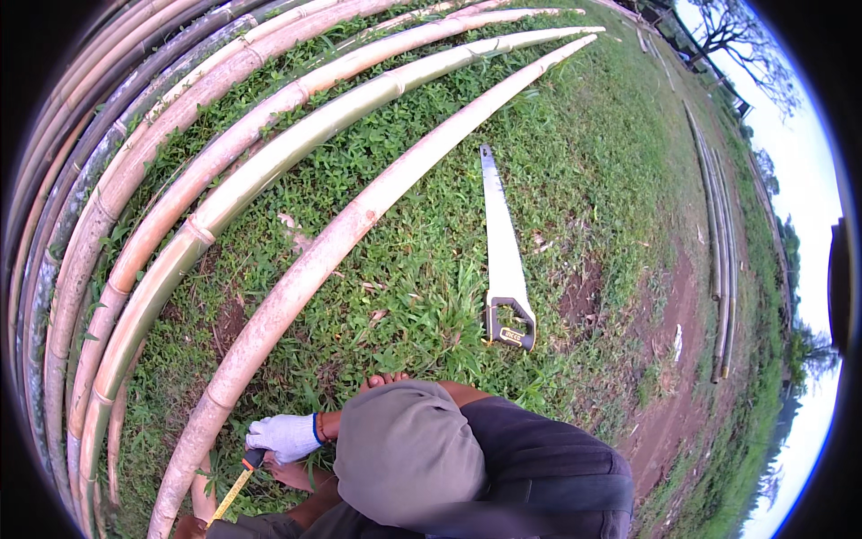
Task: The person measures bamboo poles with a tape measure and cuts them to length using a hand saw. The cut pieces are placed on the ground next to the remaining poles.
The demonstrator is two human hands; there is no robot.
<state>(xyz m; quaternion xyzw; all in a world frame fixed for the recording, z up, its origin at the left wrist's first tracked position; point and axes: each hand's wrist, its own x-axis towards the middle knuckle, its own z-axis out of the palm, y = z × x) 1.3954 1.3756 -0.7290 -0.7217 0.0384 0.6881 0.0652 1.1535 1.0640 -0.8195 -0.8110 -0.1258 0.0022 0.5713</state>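
Neither my left hand nor my right hand shows. At the bottom, a person in a grey cap (404,449) and dark top (548,463) crouches on the grass, bare feet showing. That person's white-gloved hand (285,437) grips an orange-and-black tape measure (253,459). Its yellow blade (232,497) runs down toward the lower edge, beside the nearest bamboo pole (305,278). A brown shape at the blade's end is too cut off to make out. On the grass right of that pole lies a hand saw (505,242), its black-and-grey handle toward the person.
Several more bamboo poles, among them a green one (296,157), lie side by side on the left. Farther right, long thin poles (718,234) rest along a bare dirt strip (669,386). A leafless tree (745,40) stands at the upper right against the sky.
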